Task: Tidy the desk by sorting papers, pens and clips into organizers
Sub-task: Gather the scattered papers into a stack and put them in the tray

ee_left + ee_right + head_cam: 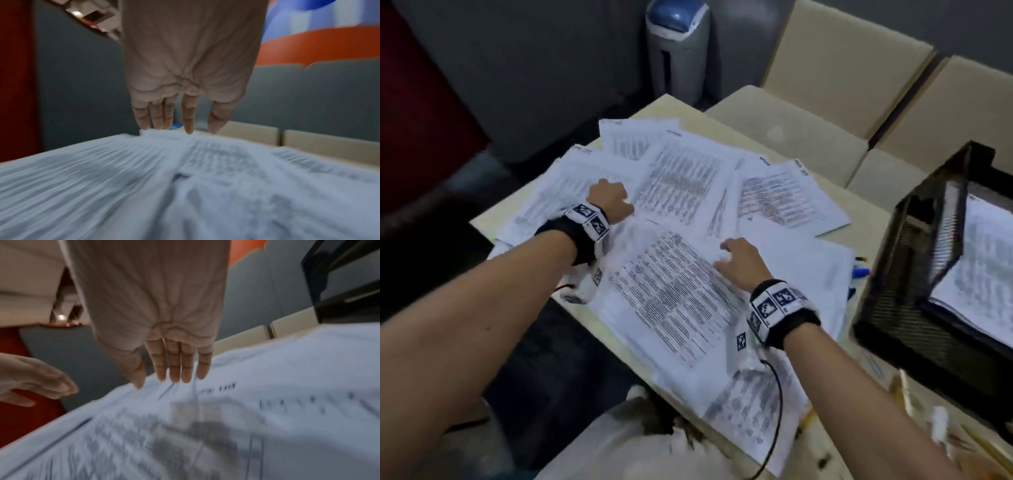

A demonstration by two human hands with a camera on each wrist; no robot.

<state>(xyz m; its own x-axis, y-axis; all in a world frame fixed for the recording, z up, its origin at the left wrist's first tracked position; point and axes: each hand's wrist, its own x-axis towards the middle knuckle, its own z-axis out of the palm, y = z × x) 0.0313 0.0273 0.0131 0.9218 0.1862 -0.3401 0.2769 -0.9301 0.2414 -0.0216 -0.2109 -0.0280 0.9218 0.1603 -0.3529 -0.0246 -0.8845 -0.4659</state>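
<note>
Printed papers (674,287) lie scattered and overlapping over the beige desk (493,219). My left hand (610,200) is over the far left sheets; in the left wrist view its fingers (188,120) point straight down and touch the top of a sheet (185,178). My right hand (739,263) rests on the near middle sheet; its straight fingers (176,366) touch that paper (226,418). Neither hand holds anything. A black mesh tray (914,308) with papers (983,260) inside stands at the right. Blue pens (861,272) peek out beside the paper pile.
A grey and blue bin (678,48) stands on the floor beyond the desk. Beige seat cushions (842,68) sit behind the far right edge. A black cable (777,411) runs from my right wrist across the near papers. The mesh tray (339,288) is close on my right.
</note>
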